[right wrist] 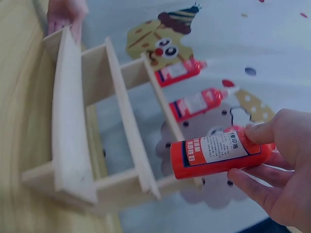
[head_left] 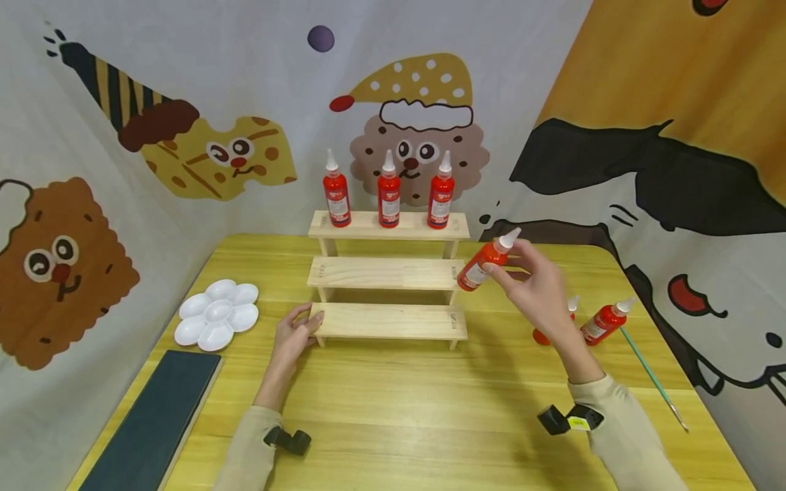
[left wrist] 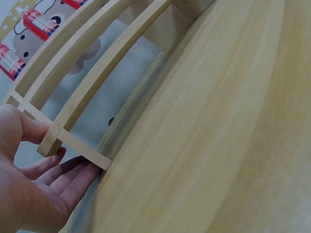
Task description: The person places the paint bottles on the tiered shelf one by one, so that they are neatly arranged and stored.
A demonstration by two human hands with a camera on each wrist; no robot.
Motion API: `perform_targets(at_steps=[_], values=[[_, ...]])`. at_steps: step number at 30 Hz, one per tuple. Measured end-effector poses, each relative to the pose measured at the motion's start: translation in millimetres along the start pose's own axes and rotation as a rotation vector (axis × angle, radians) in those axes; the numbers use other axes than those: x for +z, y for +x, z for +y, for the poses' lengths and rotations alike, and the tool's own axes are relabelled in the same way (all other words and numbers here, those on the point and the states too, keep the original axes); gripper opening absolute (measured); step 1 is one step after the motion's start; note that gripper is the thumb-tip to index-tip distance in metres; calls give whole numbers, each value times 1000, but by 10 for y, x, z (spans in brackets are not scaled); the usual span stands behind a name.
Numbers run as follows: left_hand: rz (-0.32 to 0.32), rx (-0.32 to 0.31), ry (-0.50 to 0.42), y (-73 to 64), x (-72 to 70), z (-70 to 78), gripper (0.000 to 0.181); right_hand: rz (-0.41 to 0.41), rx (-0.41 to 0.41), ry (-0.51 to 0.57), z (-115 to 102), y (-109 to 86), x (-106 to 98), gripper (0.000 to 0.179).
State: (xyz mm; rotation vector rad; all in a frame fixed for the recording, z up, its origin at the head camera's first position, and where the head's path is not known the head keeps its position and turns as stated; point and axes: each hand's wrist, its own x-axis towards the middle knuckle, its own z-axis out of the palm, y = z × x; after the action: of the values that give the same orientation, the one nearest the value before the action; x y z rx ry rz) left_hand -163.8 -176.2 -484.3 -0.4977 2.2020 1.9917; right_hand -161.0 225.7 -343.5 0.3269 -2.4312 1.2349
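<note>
A three-step wooden rack [head_left: 387,273] stands on the table. Its left end, at the lowest step, is gripped by my left hand [head_left: 296,335], thumb on top and fingers below, as the left wrist view shows. My right hand [head_left: 537,290] holds a red bottle [right wrist: 218,153] with a white pointed cap, tilted, near the right end of the middle step. Three similar bottles stand in a row on the top step: left bottle [head_left: 337,198], middle bottle [head_left: 389,198] and right bottle [head_left: 441,198].
Behind my right wrist another red bottle [head_left: 540,337] is partly hidden, beside a tilted red bottle [head_left: 604,323]. A green paintbrush [head_left: 651,368] lies at the right. On the left are a white flower-shaped palette [head_left: 217,311] and a dark flat board [head_left: 153,423]. A printed cloth [head_left: 245,54] hangs behind.
</note>
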Motion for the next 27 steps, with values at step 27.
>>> perform_targets(at_steps=[27], values=[[5, -2, -12, -10, -10, -2, 58, -177, -80, 241, -685, 744, 1291, 38]])
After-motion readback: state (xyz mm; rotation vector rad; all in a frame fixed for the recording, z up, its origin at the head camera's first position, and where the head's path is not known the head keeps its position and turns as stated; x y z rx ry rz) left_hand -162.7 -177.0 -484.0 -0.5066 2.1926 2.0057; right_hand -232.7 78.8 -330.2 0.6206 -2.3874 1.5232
